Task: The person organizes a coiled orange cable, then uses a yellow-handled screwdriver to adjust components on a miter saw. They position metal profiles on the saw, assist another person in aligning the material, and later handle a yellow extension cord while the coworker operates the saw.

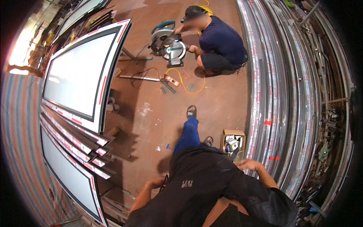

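I stand with one leg forward, in blue trousers and dark sandals. My left hand (pixel 155 182) hangs at my left side, its fingers curled around a small dark thing (pixel 165 182) that is too small to name. On the other side, my right hand (pixel 247 165) is held out beside my hip with its fingers loosely stretched and nothing plainly in them. Just past its fingertips is an open cardboard box (pixel 242 133) with small packaged items inside. I cannot tell whether the hand touches a pale, see-through thing at the box's near edge.
Ahead, another person (pixel 221 43) squats with hands at a mitre saw (pixel 174 49). A yellow cord (pixel 180 77) and a metal bar (pixel 140 78) lie on the tiled floor (pixel 215 102). Framed panels (pixel 81 72) lean at left; long profiles (pixel 268 106) line the right.
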Action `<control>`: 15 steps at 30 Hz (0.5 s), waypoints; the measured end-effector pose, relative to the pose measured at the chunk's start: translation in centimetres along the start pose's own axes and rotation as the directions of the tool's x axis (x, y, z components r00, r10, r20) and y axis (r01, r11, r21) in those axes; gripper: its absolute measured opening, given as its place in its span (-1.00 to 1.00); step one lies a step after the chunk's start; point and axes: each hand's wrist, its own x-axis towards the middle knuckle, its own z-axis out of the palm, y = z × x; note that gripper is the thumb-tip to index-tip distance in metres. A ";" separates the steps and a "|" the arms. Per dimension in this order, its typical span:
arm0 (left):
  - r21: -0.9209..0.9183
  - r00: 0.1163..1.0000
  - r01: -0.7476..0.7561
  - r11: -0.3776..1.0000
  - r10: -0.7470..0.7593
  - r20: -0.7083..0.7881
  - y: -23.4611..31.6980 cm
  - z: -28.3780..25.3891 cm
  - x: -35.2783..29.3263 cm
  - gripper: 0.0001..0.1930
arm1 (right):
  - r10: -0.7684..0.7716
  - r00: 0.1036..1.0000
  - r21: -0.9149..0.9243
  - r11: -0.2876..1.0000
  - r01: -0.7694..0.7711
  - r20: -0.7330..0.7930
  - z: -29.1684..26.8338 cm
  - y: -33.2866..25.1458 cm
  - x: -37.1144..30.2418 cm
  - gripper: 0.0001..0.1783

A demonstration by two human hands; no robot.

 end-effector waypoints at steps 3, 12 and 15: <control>0.166 0.999 0.044 0.985 -0.044 -0.004 6.2 -6.3 5.3 -0.33 | -0.017 0.813 0.230 0.956 0.184 -0.581 -6.7 -2.9 0.8 -0.30; 0.503 0.778 -0.344 0.793 0.540 -0.321 42.7 -24.0 25.2 -0.58 | 0.369 0.523 0.640 0.473 0.606 -0.768 -11.3 -3.6 5.7 -0.60; 0.607 0.481 -0.620 0.497 0.852 -0.206 58.7 -21.4 22.7 -0.58 | 0.499 0.566 0.755 0.446 0.481 -0.656 -9.2 -3.9 8.8 -0.60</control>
